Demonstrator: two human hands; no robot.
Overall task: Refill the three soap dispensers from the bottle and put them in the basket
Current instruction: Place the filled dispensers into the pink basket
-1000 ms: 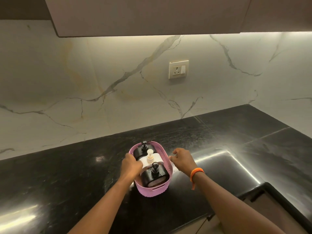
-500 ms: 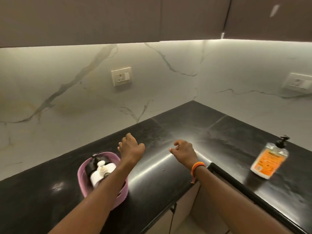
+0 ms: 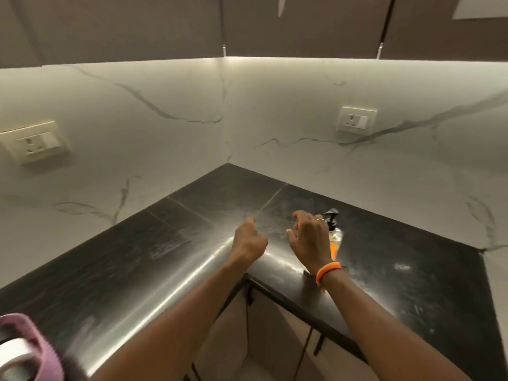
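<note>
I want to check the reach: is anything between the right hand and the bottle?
Nothing visible. The right hand, fingers spread and holding nothing, is just in front of the bottle and partly hides it. Only bare counter lies around them.

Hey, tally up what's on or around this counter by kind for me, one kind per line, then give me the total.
Pink basket: 1, at the frame's lower left edge
White dispenser in the basket: 1 visible, others cannot be seen
Soap bottle with black pump: 1, partly behind the right hand
Wall sockets: 2
Hands, counting the left hand: 2
Orange wristband: 1
Total: 8
</note>
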